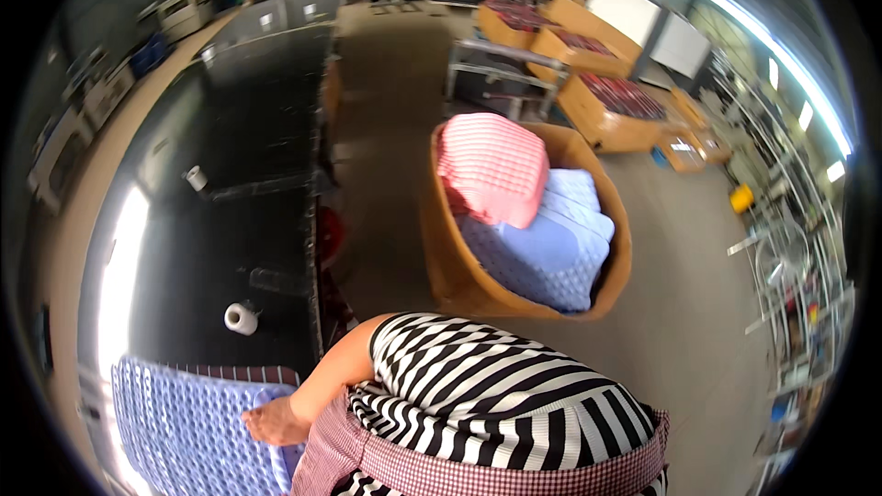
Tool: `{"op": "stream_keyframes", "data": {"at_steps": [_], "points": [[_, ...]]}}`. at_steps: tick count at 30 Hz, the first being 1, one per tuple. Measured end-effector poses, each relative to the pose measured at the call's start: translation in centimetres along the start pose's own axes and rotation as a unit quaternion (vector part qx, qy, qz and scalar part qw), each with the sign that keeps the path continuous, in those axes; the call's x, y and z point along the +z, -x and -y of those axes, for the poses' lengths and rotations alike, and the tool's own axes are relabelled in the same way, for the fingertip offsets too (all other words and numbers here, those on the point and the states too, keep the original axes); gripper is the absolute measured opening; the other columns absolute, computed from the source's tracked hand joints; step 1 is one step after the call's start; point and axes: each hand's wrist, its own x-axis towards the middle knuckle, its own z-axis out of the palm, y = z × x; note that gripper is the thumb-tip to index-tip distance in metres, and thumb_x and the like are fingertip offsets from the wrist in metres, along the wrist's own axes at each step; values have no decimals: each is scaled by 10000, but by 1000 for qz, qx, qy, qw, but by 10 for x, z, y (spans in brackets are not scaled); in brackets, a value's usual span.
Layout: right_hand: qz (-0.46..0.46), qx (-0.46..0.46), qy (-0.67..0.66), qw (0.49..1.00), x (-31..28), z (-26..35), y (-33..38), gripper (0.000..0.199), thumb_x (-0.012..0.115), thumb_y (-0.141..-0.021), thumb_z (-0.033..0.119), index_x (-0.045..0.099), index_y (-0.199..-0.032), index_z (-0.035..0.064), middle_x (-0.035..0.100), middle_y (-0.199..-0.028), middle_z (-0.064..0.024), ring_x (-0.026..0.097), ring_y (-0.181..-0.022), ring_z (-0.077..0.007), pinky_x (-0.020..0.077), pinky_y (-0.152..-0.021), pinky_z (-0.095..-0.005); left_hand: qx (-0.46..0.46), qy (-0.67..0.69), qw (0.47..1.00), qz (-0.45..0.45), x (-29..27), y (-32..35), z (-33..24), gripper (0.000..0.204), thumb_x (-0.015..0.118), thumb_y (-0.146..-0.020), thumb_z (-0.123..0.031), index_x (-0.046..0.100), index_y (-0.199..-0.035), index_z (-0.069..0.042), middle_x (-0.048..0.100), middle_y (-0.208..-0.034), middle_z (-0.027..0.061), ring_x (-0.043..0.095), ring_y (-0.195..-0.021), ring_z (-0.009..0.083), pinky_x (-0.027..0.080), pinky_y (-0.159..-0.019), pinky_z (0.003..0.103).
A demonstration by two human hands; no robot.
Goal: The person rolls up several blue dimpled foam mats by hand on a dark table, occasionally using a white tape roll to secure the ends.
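A striped sleeve leads to my right hand [278,422], at the lower left over the near end of the black table. Its fingers are bent together at the right side of a blue quilted pad [188,418], closed on its fabric as far as I can see. The pad has a dimpled surface and lies on the table; its near end runs out of view. Beneath its far edge shows a strip of dark checked cloth [248,373]. My left hand is not in view.
The long black table [230,248] carries two white thread spools [241,319]. Right of it, a large cardboard box [441,266] holds a pink quilted piece [494,165] and blue quilted pieces [551,248]. Behind stand a metal cart [505,60] and several cartons [597,124]; metal racks [799,312] line the right.
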Motion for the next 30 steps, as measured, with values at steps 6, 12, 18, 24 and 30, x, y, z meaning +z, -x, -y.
{"op": "stream_keyframes", "data": {"at_steps": [6,12,18,24,30], "points": [[43,91,-117,988,1,4,9,294,566,-928,270,728,-1097,92,662,-1212,-98,616,-1190,-306,506,-960,-458,55,28,998,20,13,-21,-4,380,707,-830,-121,682,-1209,-96,646,-1076,124,614,-1002,353,487,-864,484],[41,132,-127,982,7,7,9,269,572,-919,253,755,-1049,105,670,-1205,-94,620,-1177,-310,516,-956,-441,74,41,996,30,15,-22,3,386,716,-824,-119,691,-1208,-99,645,-1049,124,612,-989,349,483,-864,479],[38,181,-149,971,3,13,10,241,584,-906,237,773,-1004,122,679,-1180,-72,614,-1165,-298,508,-980,-416,77,44,996,33,9,-10,11,391,725,-817,-117,699,-1206,-101,644,-1022,125,609,-977,345,479,-864,474],[-247,58,-112,961,-24,-13,-13,114,624,-824,145,677,-785,52,677,-860,-134,660,-853,-309,515,-837,-431,46,38,998,36,-13,31,33,396,733,-810,-115,708,-1205,-104,643,-995,125,607,-964,341,475,-864,469],[-178,152,-254,938,-1,4,61,64,626,-821,120,684,-838,98,677,-917,-110,657,-926,-343,537,-816,-458,-72,35,996,40,-52,89,-5,385,755,-786,-118,739,-1169,-147,611,-924,98,585,-896,312,446,-824,449]]}}
